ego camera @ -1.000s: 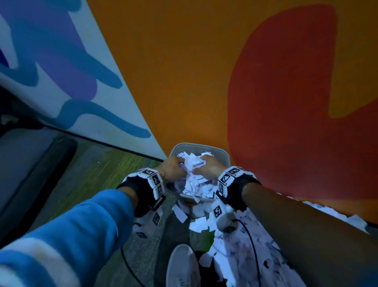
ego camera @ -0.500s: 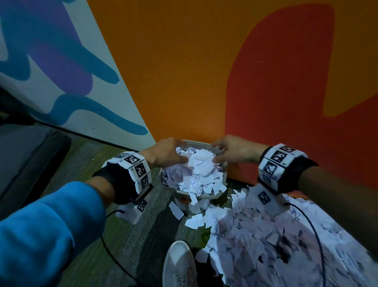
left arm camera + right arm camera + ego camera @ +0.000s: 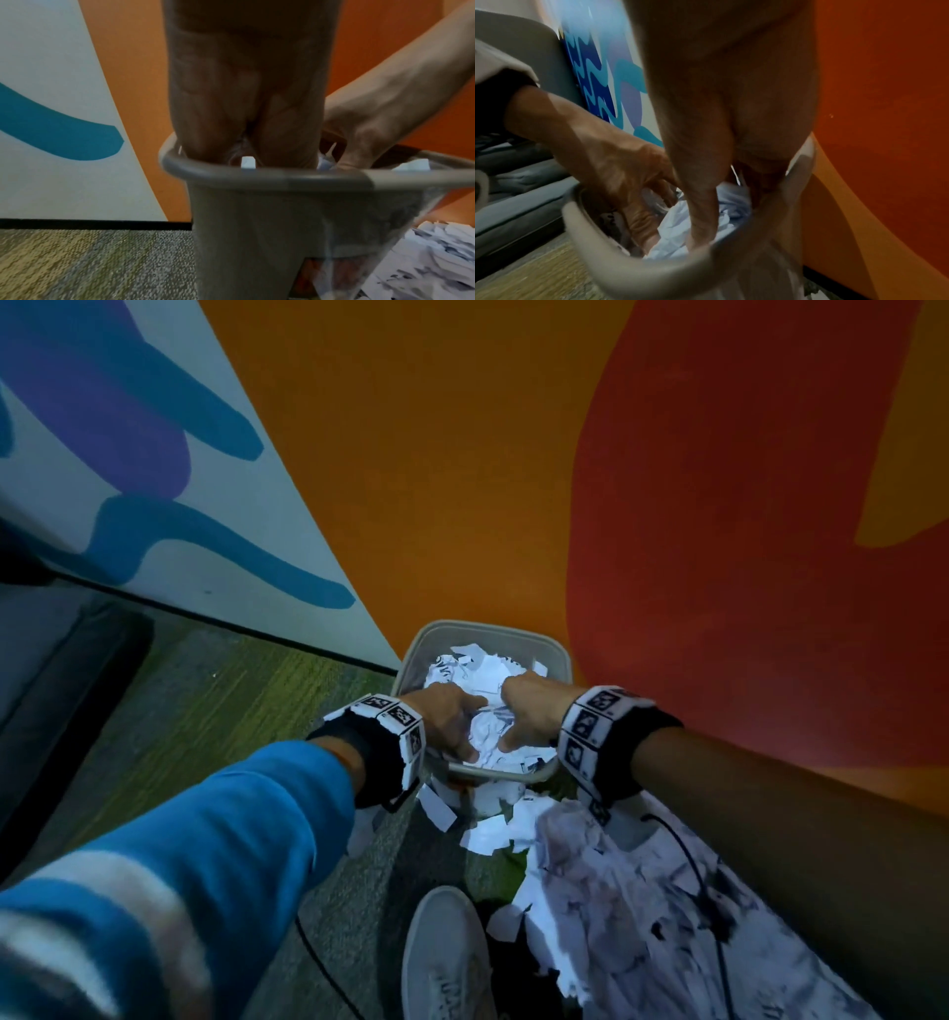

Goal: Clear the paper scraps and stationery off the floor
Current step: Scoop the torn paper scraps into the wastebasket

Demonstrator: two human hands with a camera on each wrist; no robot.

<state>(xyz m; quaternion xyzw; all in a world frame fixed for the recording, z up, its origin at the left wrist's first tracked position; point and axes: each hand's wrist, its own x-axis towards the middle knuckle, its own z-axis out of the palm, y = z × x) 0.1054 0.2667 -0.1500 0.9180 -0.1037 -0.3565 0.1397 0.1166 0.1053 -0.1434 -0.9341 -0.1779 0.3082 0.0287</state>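
Both hands [image 3: 493, 719] now lower, apparently pressing scraps [image 3: 488, 729] into bin [image 3: 411, 662]

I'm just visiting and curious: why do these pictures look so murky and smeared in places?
Head view: dim light, and the blue sleeve smears at the edge. Left wrist view: the grey bin rim is streaked by motion. Right wrist view: the right hand is dark and soft, and the rim bends with wide-angle distortion.

The left arm wears a bright blue sleeve [image 3: 226, 834] with a white stripe near the elbow, while the right forearm [image 3: 770, 814] is bare. Each wrist carries a black band [image 3: 611, 747] ringed with white squares printed with black coded patterns, and a thin black cable [image 3: 688, 860] trails from the right one. A white lace-up shoe [image 3: 447, 963] shows at the near edge.
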